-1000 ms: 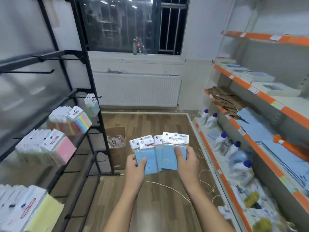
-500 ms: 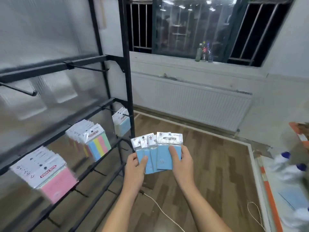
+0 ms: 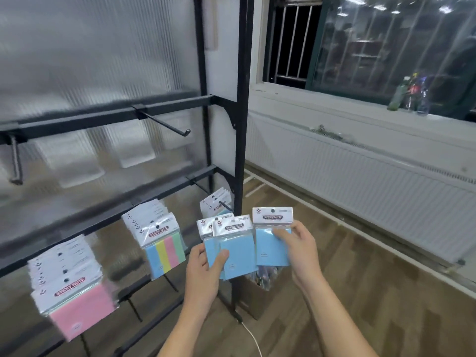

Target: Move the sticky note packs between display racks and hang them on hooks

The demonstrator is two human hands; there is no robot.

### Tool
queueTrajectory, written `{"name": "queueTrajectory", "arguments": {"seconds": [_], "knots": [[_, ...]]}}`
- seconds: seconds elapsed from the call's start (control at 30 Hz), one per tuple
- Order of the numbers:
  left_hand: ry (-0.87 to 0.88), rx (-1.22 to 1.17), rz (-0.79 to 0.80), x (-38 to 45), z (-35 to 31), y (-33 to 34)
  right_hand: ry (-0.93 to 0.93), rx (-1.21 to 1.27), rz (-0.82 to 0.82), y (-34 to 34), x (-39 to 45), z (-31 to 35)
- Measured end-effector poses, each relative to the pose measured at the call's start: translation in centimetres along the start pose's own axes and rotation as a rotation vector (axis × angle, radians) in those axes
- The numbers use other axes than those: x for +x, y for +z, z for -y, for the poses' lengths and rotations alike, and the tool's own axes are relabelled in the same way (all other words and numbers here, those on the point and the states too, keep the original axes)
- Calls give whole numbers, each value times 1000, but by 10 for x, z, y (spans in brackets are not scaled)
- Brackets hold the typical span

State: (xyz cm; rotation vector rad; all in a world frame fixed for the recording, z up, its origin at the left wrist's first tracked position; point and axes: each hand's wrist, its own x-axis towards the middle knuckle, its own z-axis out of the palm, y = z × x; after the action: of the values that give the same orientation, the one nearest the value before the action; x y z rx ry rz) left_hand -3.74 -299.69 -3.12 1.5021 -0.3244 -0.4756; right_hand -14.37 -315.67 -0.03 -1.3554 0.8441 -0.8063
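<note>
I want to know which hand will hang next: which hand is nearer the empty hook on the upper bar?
Left. The left hand, gripping blue sticky note packs, is below and slightly right of the empty hook; the right hand, pinching a single blue pack, is farther right.

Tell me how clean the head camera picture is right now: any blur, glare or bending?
Head view: the hanging pink sticky note packs and the ribbed translucent back panel are smeared by motion blur; the blue sticky note packs between the left hand and right hand read sharply; ceiling lights glare in the window glass; wide-angle bending curves the black rack post.
</note>
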Motion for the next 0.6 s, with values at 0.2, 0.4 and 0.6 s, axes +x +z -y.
{"name": "queueTrajectory", "arguments": {"seconds": [0.2, 0.4, 0.6], "knots": [[17, -4, -111, 8, 12, -13, -113, -118, 112, 18, 35, 4], [75, -21, -303, 6, 9, -14, -107, -214, 366, 40, 62, -4], [93, -26, -481, 1, 16, 2, -63, -214, 518, 50, 89, -14]]}}
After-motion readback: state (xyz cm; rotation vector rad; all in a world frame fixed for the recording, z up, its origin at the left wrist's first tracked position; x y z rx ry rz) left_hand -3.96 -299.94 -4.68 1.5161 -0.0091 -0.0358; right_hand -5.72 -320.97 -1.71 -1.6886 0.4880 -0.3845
